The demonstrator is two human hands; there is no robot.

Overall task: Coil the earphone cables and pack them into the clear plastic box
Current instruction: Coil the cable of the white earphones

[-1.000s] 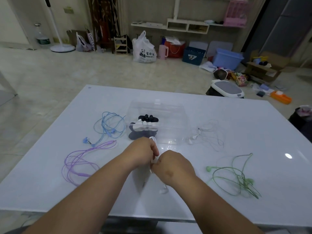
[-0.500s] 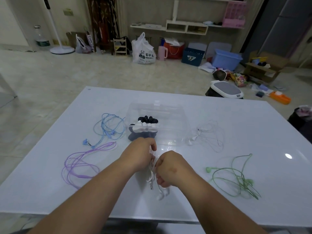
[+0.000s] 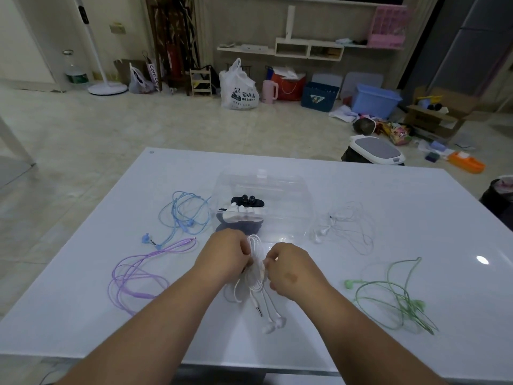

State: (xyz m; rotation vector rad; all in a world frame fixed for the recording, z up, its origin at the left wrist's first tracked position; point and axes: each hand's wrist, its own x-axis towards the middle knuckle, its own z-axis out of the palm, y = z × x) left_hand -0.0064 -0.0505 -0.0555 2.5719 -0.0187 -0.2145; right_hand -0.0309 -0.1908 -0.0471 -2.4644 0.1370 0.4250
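White cable (image 3: 256, 247) between left hand (image 3: 225, 255), right hand (image 3: 293, 269)

Home living room: tiled floor (image 3: 111, 134), pedestal fan (image 3: 107, 87), white shopping bag (image 3: 238, 90), blue storage bin (image 3: 374, 100), floating wall shelf (image 3: 308, 50), cardboard box (image 3: 433, 119).

**Room clutter beyond the table**

Glossy white table (image 3: 361, 190) in fg, w/ a light glint at right. Tiled floor (image 3: 111, 129) behind it. Along the back wall, L to R:
- water bottle (image 3: 73, 69)
- fan stand (image 3: 107, 88) w/ round base
- fire extinguisher (image 3: 172, 59)
- small wooden rack (image 3: 201, 81)
- white panda bag (image 3: 238, 88), pink jug (image 3: 269, 91) just beside it
- red bag (image 3: 288, 86)
- dark blue crate (image 3: 319, 95)
- light blue tub (image 3: 374, 100)

Above these: white wall shelf (image 3: 308, 48), w/ a pink rack (image 3: 387, 26) at its right end. Open cardboard box (image 3: 435, 118) at far right. White-grey bin (image 3: 374, 151) sits near the table's far right corner. Orange box (image 3: 466, 162) lies on the floor right of the bin.
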